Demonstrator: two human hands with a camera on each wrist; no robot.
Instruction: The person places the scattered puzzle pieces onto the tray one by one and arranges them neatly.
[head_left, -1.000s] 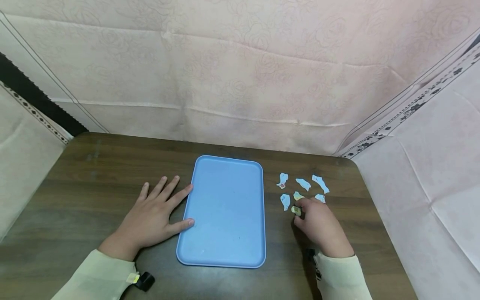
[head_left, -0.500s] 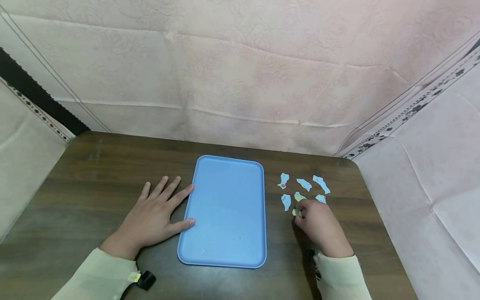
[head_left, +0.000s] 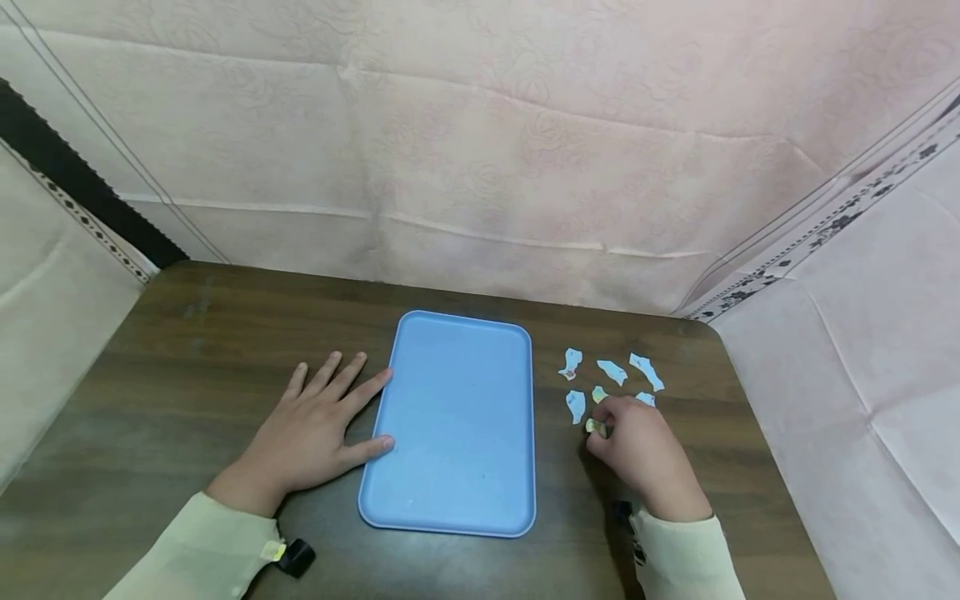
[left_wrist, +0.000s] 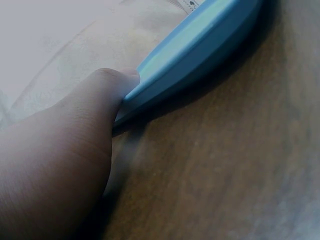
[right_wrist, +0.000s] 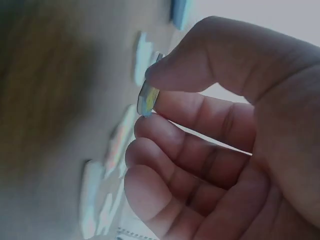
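My left hand (head_left: 318, 437) lies spread on the table, its thumb and index fingertip on the left rim of a blue tray (head_left: 453, 425). In the left wrist view the thumb (left_wrist: 107, 82) touches the tray's edge. To the right of the tray, my right hand (head_left: 641, 446) pinches a small flat yellow-green puzzle piece (head_left: 595, 426) between thumb and fingers. The right wrist view shows this puzzle piece (right_wrist: 148, 97) at the thumb tip, the other fingers curled. Around the hand lie several pale blue pieces, among them one piece (head_left: 575, 406) and a yellow-tinged piece (head_left: 598, 393).
The dark wooden table (head_left: 247, 333) reaches back to a pale patterned cloth (head_left: 480, 167). More loose pieces lie farther back, such as one (head_left: 571, 363) and a long one (head_left: 647, 371). Another piece (head_left: 646, 399) is partly hidden by the right hand.
The pinched puzzle piece has tilted slightly in my right hand's fingers. My left hand has stayed on the tray's rim. The whole head view has shifted a little.
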